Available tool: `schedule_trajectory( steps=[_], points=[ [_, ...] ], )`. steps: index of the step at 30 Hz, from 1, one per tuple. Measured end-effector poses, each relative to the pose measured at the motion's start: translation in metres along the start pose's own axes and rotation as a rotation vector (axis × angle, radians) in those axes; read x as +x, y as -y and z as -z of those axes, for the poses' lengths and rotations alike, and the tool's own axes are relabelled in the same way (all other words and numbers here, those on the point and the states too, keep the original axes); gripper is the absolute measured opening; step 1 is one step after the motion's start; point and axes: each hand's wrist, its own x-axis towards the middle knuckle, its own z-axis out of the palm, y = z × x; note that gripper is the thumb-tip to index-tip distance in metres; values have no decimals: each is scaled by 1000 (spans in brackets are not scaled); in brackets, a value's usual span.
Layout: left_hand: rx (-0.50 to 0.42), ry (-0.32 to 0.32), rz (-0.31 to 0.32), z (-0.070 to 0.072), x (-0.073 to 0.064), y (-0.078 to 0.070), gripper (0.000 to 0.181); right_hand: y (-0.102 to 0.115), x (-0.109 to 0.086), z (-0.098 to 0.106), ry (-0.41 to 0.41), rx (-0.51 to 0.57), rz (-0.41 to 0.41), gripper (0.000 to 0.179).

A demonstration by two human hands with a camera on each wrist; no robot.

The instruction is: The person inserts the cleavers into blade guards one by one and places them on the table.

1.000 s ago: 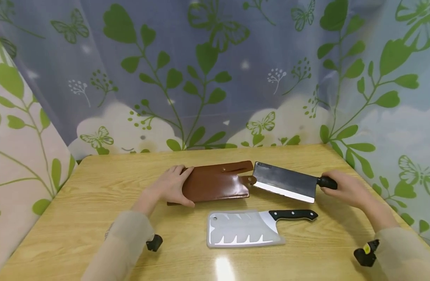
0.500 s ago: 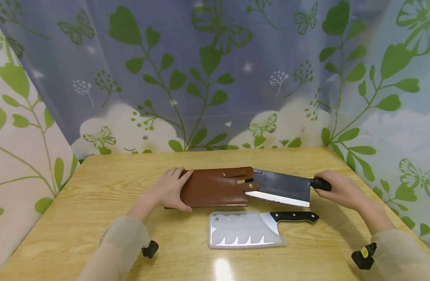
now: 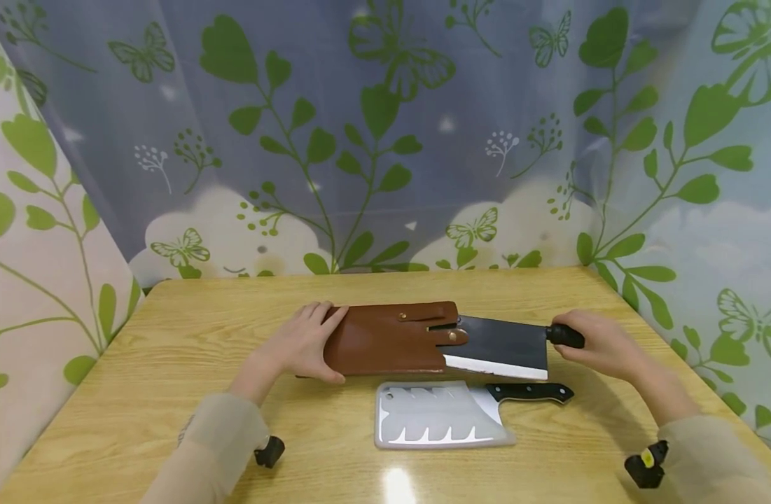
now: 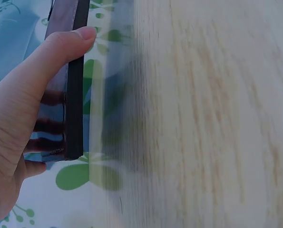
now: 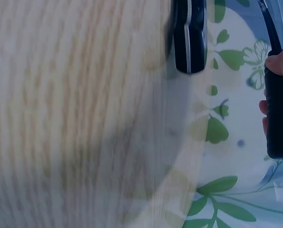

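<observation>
My left hand [image 3: 303, 343] grips the left end of a brown leather knife sheath [image 3: 385, 339]. In the left wrist view the thumb lies over the sheath [image 4: 74, 95] near its dark edge, fingers on its other side. My right hand [image 3: 596, 343] holds a cleaver [image 3: 501, 343] by its black handle, also seen as the handle [image 5: 279, 114] in the right wrist view. The dark blade has a bright cutting edge toward me. Its left end is at the sheath's open end, partly covered by a strap with a snap; how far inside it reaches is hidden.
A second cleaver [image 3: 442, 416] with a black riveted handle lies in front, its blade in a translucent cover. The wooden table [image 3: 171, 329] meets patterned curtains [image 3: 284, 140] at the back and sides. Black wrist devices [image 3: 269, 451] sit under both sleeves.
My right hand has moved left with the cleaver, bringing the blade's end to the sheath's mouth, and the blade lies more level. The sheath has straightened a little in my left hand.
</observation>
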Motion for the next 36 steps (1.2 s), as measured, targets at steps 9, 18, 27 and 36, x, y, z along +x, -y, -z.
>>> schedule_trajectory(
  steps=[9,18,27,36],
  points=[
    [14,-14,-27,-3,-4,0,114,9,8,-4,-3,-3,1,34],
    [28,-43,-37,4,-11,1,113,13,18,-4,4,16,4,35],
    [94,-61,-82,5,-7,-13,114,28,33,-12,25,30,30,33],
    [87,-115,-112,5,-4,-16,112,39,45,-12,41,54,6,32]
  ],
)
